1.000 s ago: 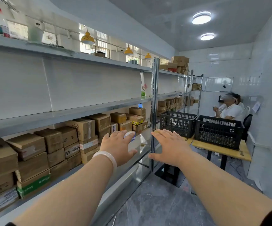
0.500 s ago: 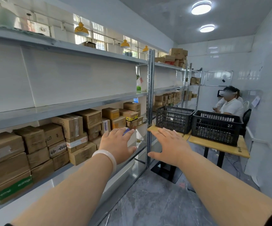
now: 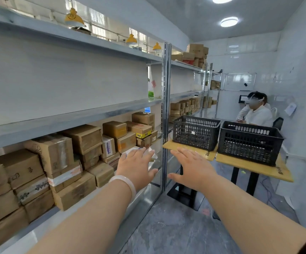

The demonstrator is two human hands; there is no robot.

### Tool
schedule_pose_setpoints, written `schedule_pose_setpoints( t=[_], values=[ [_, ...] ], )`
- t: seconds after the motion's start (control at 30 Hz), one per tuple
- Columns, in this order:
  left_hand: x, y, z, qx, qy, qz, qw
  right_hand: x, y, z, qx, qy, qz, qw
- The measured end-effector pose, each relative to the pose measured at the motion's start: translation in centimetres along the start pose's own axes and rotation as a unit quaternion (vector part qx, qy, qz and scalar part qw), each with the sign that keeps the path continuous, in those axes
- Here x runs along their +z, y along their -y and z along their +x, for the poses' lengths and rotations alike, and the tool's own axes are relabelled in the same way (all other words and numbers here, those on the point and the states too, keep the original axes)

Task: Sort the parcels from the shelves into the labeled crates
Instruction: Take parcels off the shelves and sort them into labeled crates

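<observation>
**Both hands open at the shelf end, nothing held**

My left hand [image 3: 136,168] is spread flat, palm down, fingers straight, with a white bracelet [image 3: 124,182] at the wrist. It hovers over the front edge of the shelf [image 3: 38,230], close to the upright post [image 3: 166,107]. Its fingertips cover part of a white parcel [image 3: 131,149] — whether they touch it I cannot tell. My right hand [image 3: 190,169] is spread the same way and empty, just past the post and apart from the left.

The parcels [image 3: 57,154] fill the shelf's back and middle, stacked two and three high in a row whose long axis runs along the shelf toward the post. They are brown cardboard boxes, taped and in places creased; some carry white labels, and one has yellow tape. The front ones lie with a long side facing the shelf's front edge.

Beyond the post stand two black slatted crates — the left crate [image 3: 196,132] and the right crate [image 3: 249,142] — side by side on wooden tables [image 3: 249,167], each set back from its table's near edge. A seated person [image 3: 258,116] is behind the right crate.
</observation>
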State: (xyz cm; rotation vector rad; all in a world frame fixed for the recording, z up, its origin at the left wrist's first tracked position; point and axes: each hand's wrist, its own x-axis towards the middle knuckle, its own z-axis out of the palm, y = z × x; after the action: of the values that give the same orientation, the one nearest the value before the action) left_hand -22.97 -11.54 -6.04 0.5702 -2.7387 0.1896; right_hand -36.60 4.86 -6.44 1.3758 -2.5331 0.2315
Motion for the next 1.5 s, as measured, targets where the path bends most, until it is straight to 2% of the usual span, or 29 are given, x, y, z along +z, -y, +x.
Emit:
schedule_pose_setpoints(
  t=[0.37,0.67,0.87,1.07,1.5],
  values=[
    [7.4,5.2,18.9,0.044,0.004,-0.043,0.998,5.1,-6.1,15.3,0.048,0.009,-0.005,0.999],
    [14.0,5.4,32.3,0.009,-0.005,-0.067,0.998,9.4,-14.0,27.5,0.036,-0.013,0.013,0.999],
    [18.5,4.5,42.9,-0.052,0.004,-0.078,0.996,11.3,-20.9,37.7,0.008,0.003,0.056,0.998],
    [21.9,5.4,52.1,-0.126,0.006,-0.155,0.980,13.0,-27.1,48.2,-0.023,-0.020,0.094,0.995],
    [30.7,13.2,67.8,-0.265,0.011,-0.261,0.928,24.1,-29.2,67.8,-0.078,0.058,0.134,0.986]
  ],
)
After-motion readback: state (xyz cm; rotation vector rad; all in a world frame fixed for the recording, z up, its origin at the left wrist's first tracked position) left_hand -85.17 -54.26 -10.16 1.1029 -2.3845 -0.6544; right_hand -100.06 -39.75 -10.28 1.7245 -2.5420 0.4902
